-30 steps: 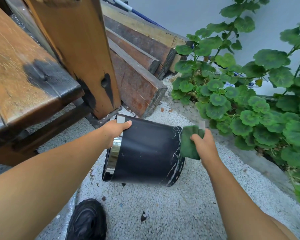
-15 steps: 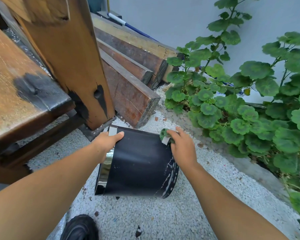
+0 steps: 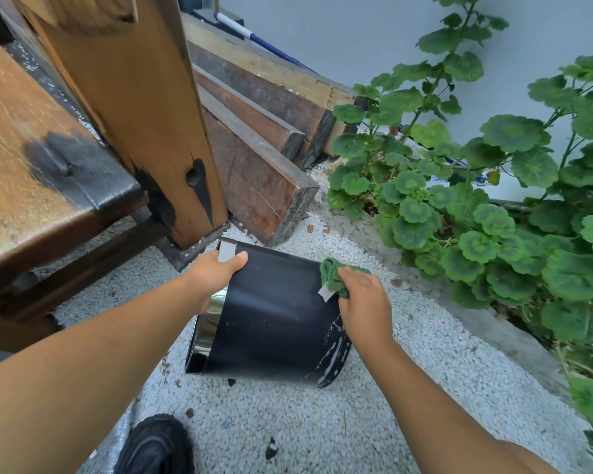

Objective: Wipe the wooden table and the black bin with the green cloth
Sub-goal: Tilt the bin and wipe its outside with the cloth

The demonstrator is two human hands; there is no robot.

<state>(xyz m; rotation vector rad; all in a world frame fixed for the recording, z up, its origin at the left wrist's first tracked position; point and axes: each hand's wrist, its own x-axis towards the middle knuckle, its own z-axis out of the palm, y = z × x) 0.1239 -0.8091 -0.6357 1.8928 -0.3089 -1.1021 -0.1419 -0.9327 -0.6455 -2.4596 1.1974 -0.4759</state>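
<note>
The left hand (image 3: 216,271) grips the shiny rim of the black bin (image 3: 274,319), with the thumb lying on top of the black side. The right hand (image 3: 363,302) is closed around a bunched-up green cloth (image 3: 336,275) and presses it on the bin's top edge, near the bottom end. A small white tag (image 3: 326,294) sticks out of the cloth; no words on it can be read. Both arms reach forward and down.

The bin lies tipped on its side over the white gravel (image 3: 322,422), with its open mouth to the left. What is inside cannot be seen. White streaks mark its bottom end.

A black shoe (image 3: 154,446) shows at the lower edge. The wooden bench (image 3: 31,159) is on the left, with a dark stain on it. Its thick leg (image 3: 141,114) stands just behind the bin. Wooden beams (image 3: 261,131) lie stacked behind. Green plants (image 3: 493,200) grow on the right.
</note>
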